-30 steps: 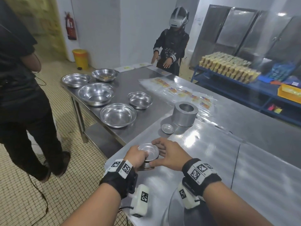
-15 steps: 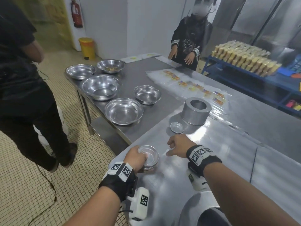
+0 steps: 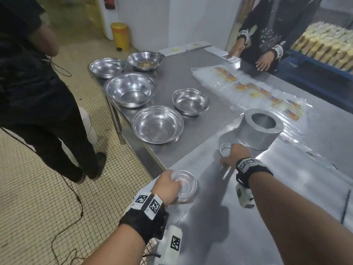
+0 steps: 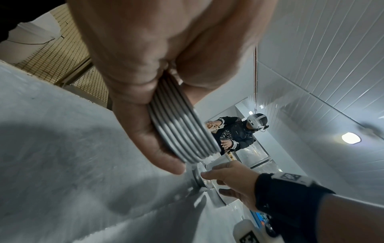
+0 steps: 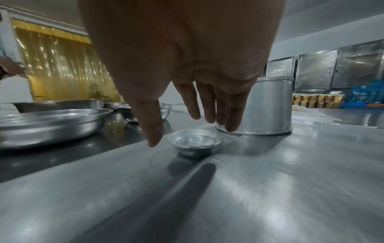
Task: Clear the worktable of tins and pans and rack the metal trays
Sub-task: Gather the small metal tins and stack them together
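My left hand (image 3: 168,185) grips a stack of several small round metal tins (image 3: 184,186) near the front-left corner of the steel worktable (image 3: 286,188). In the left wrist view the stacked tin rims (image 4: 180,129) sit between thumb and fingers. My right hand (image 3: 232,156) reaches forward with straight, spread fingers over a single small tin (image 3: 225,149) on the table; the right wrist view has that tin (image 5: 194,143) just below the fingertips (image 5: 154,138), apart from them. A tall ring-shaped cake tin (image 3: 259,129) stands right behind it.
Several wide steel bowls (image 3: 158,124) sit on a lower table to the left. Clear plastic bags with labels (image 3: 257,88) lie across the far tabletop. One person stands at the far end (image 3: 267,33), another on the tiled floor at left (image 3: 38,92).
My right hand left the stack and reached forward to the single small tin by the tall ring tin. My left hand kept its hold on the stack. The head view tilted downward.
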Demonstrator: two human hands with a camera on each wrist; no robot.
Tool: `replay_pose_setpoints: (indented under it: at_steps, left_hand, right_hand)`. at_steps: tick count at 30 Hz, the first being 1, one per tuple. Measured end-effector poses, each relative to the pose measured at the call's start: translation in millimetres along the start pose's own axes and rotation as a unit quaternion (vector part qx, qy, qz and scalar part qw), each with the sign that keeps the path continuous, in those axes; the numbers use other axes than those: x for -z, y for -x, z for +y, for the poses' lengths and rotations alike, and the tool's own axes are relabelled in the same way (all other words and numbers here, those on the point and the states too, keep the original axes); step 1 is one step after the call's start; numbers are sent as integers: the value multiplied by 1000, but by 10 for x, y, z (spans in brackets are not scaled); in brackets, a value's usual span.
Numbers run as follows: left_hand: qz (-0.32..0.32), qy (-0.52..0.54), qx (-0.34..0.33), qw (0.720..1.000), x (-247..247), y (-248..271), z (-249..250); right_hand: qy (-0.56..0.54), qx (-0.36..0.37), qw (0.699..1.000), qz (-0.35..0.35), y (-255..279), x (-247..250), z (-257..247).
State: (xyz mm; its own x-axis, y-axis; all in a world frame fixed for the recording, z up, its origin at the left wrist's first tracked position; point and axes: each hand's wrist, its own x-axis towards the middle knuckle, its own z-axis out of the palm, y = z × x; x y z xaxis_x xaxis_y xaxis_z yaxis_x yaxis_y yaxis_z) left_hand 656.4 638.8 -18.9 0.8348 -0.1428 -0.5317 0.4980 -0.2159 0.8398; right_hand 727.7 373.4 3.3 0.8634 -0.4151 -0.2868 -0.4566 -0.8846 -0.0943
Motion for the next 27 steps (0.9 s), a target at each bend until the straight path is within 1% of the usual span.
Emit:
replay_pose_setpoints:
  at_steps: [5, 7, 9, 13, 16, 19, 22, 25, 27]
  left_hand:
    - [0, 1, 14, 1000, 14, -127, -66]
    - [1, -1, 15, 1000, 38, -156, -108]
    - [7, 8, 22, 1000, 72, -140, -119]
    - [20, 16, 19, 999, 145, -17, -99]
    - [16, 30, 27, 999, 181, 59, -69]
    - [21, 28, 30, 999, 204, 146, -14]
    - [25, 32, 29, 999, 204, 212, 23]
    - [20, 21, 19, 999, 184, 268, 75]
    - [12, 19, 7, 1000, 177, 283, 79]
  right_hand:
    - [-28, -42, 999, 10, -287, -81, -68]
    - [-47, -51, 998, -3, -442, -185, -46]
    - [-42, -55, 997, -20, -576, -273, 0]
    - [-36, -50, 998, -24, -370, -140, -112]
    - [-38, -22, 999, -29, -175, -32, -215]
    - [-50, 31, 997, -40, 37, 91, -339]
    - [-55, 89, 994, -30, 275, 229, -445]
    - [-50, 139, 989, -20, 604, 352, -523]
    - [-65, 162, 984, -26, 854, 414, -556]
